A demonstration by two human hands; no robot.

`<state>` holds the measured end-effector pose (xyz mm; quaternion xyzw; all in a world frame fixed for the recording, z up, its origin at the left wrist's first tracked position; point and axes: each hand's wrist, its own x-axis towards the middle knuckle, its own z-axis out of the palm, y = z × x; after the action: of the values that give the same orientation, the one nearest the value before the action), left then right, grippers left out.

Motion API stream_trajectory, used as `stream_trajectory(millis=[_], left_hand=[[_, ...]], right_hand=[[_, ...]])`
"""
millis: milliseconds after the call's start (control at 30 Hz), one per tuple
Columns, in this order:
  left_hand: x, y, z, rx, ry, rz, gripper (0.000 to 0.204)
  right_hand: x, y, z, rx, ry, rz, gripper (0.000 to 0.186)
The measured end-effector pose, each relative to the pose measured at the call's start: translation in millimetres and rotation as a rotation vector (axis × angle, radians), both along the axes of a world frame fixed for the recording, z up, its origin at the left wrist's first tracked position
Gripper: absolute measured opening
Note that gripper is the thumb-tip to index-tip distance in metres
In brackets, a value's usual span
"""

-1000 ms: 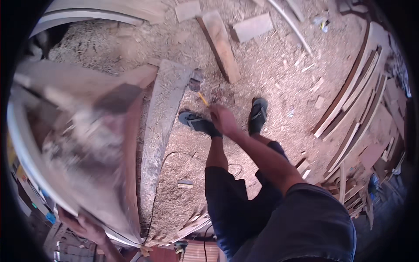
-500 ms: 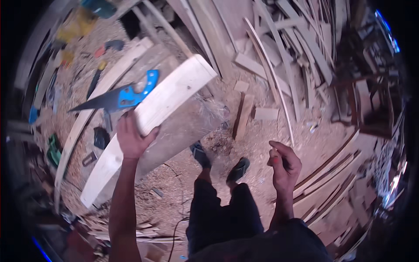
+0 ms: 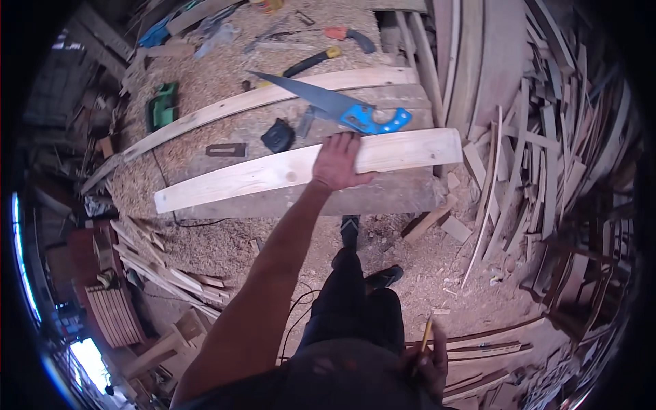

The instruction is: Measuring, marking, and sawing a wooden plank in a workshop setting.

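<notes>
My left hand (image 3: pixel 338 164) reaches forward and grips a long pale curved wooden board (image 3: pixel 232 179) near its middle, at the front edge of a sawdust-covered workbench (image 3: pixel 225 85). Just beyond the hand lies a handsaw with a blue handle (image 3: pixel 348 113). My right hand (image 3: pixel 427 365) is low by my hip and holds a yellow pencil (image 3: pixel 426 335) upright.
A second long curved board (image 3: pixel 225 109), a green power tool (image 3: pixel 162 106), a black tape measure (image 3: pixel 278 135), a yellow-handled hammer (image 3: pixel 311 63) and a small plane (image 3: pixel 225 149) lie on the bench. Wood offcuts (image 3: pixel 547 171) pile up at right; slats (image 3: pixel 160 270) at left. Sawdust covers the floor.
The view has swung up to the workbench. My left hand has brought the pale board from a tilted position down flat along the bench edge. My right hand dropped to my hip.
</notes>
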<state>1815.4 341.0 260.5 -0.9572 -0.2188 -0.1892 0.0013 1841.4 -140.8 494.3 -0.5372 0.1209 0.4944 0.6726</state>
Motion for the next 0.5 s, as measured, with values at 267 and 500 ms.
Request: stream_trajectory(millis=[267, 500], left_hand=[[-5, 26, -16, -0.106, 0.015, 0.015, 0.112], [9, 35, -10, -0.177, 0.053, -0.024, 0.11]], right_hand=[[46, 88, 39, 0.033, -0.402, -0.111, 0.041], [93, 181, 164, 0.747, -0.795, -0.224, 0.03]])
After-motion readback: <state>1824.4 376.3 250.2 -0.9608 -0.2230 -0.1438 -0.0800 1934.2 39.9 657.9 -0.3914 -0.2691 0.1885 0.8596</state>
